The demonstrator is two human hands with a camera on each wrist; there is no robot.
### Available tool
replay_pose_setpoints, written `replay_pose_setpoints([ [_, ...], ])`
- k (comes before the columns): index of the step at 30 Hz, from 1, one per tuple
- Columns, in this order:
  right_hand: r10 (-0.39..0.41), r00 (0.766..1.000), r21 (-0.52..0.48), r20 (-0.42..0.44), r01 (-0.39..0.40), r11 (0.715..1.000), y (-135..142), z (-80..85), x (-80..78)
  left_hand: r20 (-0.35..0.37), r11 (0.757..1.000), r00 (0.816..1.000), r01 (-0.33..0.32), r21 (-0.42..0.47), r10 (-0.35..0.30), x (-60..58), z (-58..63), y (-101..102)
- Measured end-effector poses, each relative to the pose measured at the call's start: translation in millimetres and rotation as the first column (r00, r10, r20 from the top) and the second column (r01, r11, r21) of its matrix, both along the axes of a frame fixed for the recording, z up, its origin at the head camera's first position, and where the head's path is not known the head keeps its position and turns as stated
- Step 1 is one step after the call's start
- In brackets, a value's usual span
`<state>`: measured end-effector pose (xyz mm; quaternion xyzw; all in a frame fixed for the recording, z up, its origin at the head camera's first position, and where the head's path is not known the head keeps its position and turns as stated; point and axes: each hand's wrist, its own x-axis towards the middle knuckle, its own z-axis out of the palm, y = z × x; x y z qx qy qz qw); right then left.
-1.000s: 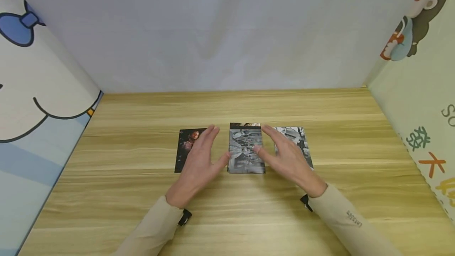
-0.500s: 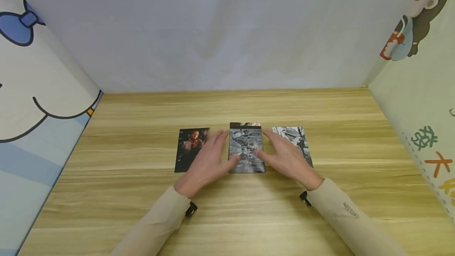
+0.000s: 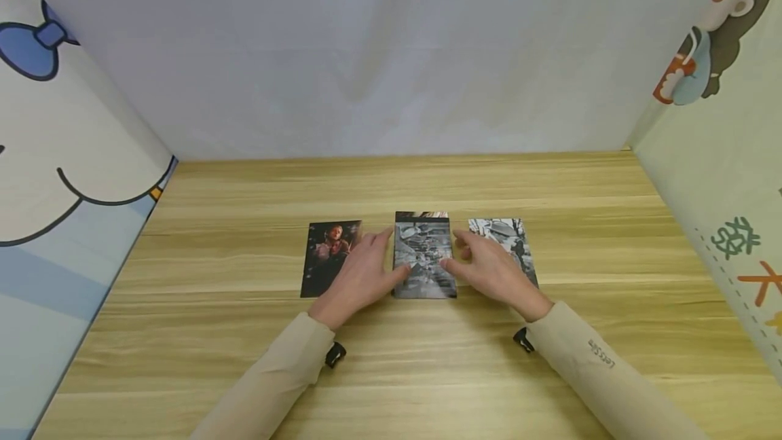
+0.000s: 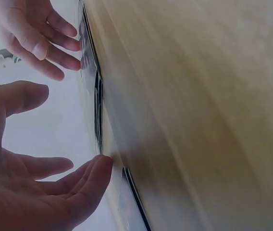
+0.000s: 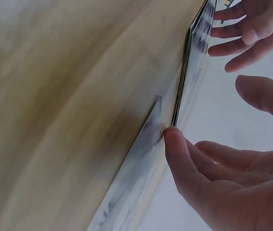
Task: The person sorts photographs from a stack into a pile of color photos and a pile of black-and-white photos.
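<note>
Stack (image 3: 424, 244): laid flat on the counter (image 3: 421, 372), between the hands; a strip of a lower card (image 3: 422, 214) is exposed at the far edge, so the layers are judged loose and could be fanned by uneven pushing.
Left hand (image 3: 359, 278): fingers extended, nothing gripped; a fingertip is set low at the stack's left edge, with the thumb raised above the top face. If more force is applied here than on the opposite side, the stack may be skewed.
Right hand (image 3: 496, 276): fingers loosely bent, nothing gripped; a fingertip is set at or just beside the right edge, with the thumb raised. Firm contact cannot be confirmed.
Thin edge: little height is offered to the fingertips; it may be overridden, and only the top layer shifted.
Left card (image 3: 322, 263): partly covered by the left hand in the head view; it could be dragged if the palm is lowered.
Right card (image 3: 513, 235): partly covered by the right hand; the same risk is presented, and its near corner could be caught by a finger.
</note>
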<state>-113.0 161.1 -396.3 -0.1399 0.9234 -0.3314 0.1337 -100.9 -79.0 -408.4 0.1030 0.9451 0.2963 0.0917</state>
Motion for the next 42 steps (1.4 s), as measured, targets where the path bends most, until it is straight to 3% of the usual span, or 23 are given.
replay_pose_setpoints([
  [18, -0.010, 0.999, -0.111, 0.035, 0.014, 0.994, -1.7, -2.8, 3.8, 0.015, 0.999, 1.000, 0.004, 0.044, -0.005, 3.7, -2.4, 5.7],
  [30, -0.024, 0.999, -0.114, 0.048, 0.029, 0.993, -3.3, 0.9, 7.9, -0.005, 0.994, 1.000, 0.012, 0.105, -0.012, 9.9, -0.1, 6.2],
  [42, -0.037, 0.998, -0.130, 0.059, 0.045, 0.991, -2.0, 5.9, 9.9, -0.027, 0.990, 0.999, -0.033, 0.137, 0.037, 14.6, 2.2, 6.4],
])
